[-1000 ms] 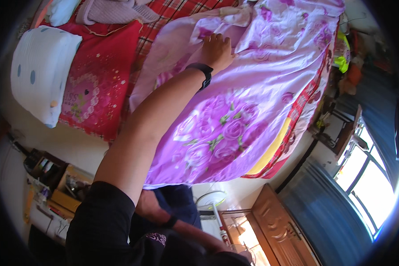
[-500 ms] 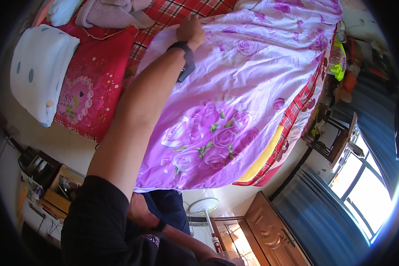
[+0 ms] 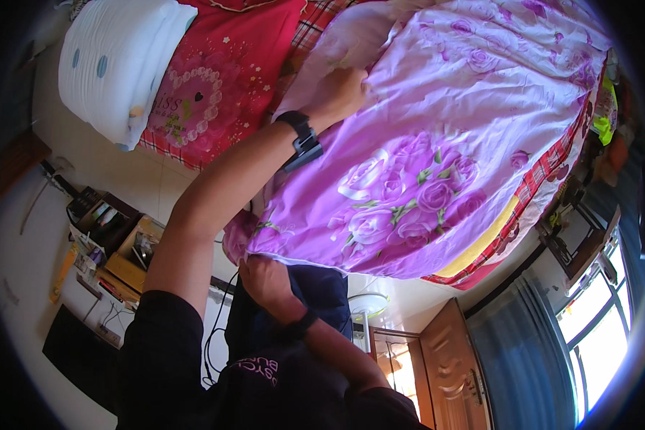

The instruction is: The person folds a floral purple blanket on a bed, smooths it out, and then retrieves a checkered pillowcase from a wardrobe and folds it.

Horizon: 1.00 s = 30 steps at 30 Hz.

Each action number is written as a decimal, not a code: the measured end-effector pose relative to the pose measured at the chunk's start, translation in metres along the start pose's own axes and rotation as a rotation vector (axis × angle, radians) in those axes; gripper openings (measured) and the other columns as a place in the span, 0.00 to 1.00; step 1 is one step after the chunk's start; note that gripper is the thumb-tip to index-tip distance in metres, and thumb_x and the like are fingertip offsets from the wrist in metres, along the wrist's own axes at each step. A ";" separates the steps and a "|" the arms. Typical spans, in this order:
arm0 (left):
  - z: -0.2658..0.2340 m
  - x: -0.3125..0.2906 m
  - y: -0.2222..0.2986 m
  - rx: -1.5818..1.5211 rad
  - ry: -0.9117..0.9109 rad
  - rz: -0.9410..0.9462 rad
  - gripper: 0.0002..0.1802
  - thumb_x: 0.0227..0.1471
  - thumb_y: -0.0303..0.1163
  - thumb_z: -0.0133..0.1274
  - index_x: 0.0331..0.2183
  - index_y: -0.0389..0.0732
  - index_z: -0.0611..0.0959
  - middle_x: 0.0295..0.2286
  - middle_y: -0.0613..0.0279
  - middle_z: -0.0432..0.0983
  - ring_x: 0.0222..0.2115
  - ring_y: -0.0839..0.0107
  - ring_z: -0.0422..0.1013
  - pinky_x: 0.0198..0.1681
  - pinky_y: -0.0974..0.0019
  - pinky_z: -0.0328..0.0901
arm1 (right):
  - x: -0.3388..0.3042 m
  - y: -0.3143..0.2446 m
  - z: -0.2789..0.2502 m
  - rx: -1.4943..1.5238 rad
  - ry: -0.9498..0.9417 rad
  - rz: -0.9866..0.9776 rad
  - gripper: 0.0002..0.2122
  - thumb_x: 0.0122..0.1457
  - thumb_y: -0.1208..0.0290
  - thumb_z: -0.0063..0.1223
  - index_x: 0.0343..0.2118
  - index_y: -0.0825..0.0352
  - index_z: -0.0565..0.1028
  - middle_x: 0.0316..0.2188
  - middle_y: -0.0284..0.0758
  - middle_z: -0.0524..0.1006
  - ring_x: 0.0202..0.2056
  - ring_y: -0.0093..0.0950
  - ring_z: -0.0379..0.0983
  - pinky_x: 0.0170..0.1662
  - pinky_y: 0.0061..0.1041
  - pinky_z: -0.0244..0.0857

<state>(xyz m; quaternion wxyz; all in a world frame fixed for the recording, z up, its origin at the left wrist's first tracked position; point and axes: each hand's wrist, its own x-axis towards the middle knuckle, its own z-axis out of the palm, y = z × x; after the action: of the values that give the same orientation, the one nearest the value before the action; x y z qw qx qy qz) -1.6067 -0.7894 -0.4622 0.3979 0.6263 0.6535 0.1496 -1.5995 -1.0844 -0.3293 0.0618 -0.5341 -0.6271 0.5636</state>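
A purple and white rose-printed sheet point(image 3: 408, 193) spreads over the bed in front of me. My left hand point(image 3: 342, 94), a black watch on its wrist, is closed on the sheet near its left side, drawing up a fold. Beyond that fold lies a paler stretch of the same cloth. Low in the view, my right hand point(image 3: 266, 285) pinches the sheet's near edge by its left corner, with a dark band on the wrist. The fingertips of both hands are partly hidden by cloth.
Left of the sheet lie a red printed cushion point(image 3: 226, 79) and a folded white quilt point(image 3: 118, 64). Yellow and red plaid layers point(image 3: 512, 233) show along the sheet's right edge. Boxes of odds and ends point(image 3: 132, 251) stand at left; a wooden door point(image 3: 455, 358) and blue curtain point(image 3: 519, 351) at lower right.
My left hand has come nearer and raised a fold along the sheet's left side. My right hand has moved up onto the near edge and grips it. The whole view has shifted.
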 end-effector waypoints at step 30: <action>-0.022 -0.243 -0.085 -0.520 -0.489 -0.404 0.29 0.42 0.28 0.64 0.46 0.33 0.72 0.37 0.60 0.74 0.37 0.72 0.71 0.40 0.69 0.66 | -0.078 0.113 0.031 0.391 0.432 0.297 0.09 0.52 0.70 0.55 0.32 0.70 0.73 0.28 0.44 0.74 0.31 0.39 0.73 0.37 0.32 0.67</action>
<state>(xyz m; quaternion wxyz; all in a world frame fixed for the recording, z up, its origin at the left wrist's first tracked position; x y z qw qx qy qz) -1.7068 -1.0248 -0.4262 0.7078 0.3811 0.5900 0.0752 -1.5201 -1.1848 -0.3866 0.2118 -0.7052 -0.3946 0.5496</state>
